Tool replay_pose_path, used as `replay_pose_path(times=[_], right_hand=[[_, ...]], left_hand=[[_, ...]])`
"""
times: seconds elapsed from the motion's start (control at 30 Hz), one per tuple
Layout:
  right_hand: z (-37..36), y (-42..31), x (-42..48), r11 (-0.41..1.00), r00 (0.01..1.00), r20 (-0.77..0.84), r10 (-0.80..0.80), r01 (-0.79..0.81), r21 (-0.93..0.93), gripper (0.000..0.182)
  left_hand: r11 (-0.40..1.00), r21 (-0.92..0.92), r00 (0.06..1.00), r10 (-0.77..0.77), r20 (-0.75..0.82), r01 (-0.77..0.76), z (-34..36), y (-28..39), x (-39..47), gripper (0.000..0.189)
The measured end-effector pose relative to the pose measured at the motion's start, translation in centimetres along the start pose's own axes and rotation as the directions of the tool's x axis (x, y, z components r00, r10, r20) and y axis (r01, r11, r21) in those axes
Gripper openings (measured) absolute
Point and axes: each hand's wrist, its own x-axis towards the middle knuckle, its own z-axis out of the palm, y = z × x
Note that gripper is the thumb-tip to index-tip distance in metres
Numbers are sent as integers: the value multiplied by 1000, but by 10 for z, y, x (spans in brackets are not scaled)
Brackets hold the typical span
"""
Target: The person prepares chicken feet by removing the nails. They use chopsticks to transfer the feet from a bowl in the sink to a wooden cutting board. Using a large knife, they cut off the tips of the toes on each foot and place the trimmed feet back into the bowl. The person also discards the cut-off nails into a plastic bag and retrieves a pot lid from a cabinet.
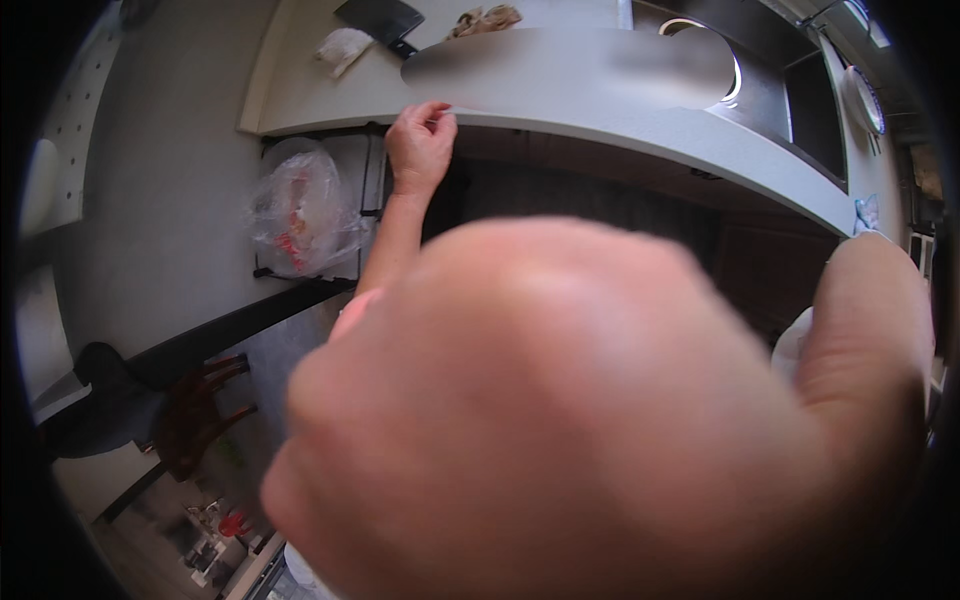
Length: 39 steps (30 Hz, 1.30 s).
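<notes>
My right hand (525, 390) fills the foreground, blurred and very close to the camera. Its back and bent knuckles face me, and its fingertips and anything within them are hidden. Farther off, my left hand (422, 150) is at the front edge of the pale countertop (300, 97), its fingers curled in towards the thumb. I see nothing held in it. Beyond that hand lie a cleaver (382, 21) with a black handle and a crumpled white cloth or paper (345, 49). A blurred patch hides part of the countertop.
A clear plastic bag (304, 210) with unclear contents sits on a black-framed rack (369, 176) below the counter, left of my left forearm. Brown lumpy material (486, 19) lies at the back. A plate (866, 101) stands far right; a dark wooden chair (199, 420) is lower left.
</notes>
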Motion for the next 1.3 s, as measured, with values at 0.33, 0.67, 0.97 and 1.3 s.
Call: replay_pose_path(times=[0.33,0.67,0.97,1.3], right_hand=[[46,55,-29,973,973,72,218,-223,57,8],[138,158,-122,750,805,-30,593,-538,385,20],[144,200,-154,339,506,-137,852,-334,880,33],[181,257,-381,411,73,-460,885,344,844,23]], left_hand=[[885,345,932,-213,-294,311,33,-31,78,57],[909,-166,908,-403,-115,382,2,-123,139,32],[884,-438,986,-156,56,164,56,63,84,25],[736,-657,819,472,327,-163,314,315,13,62]])
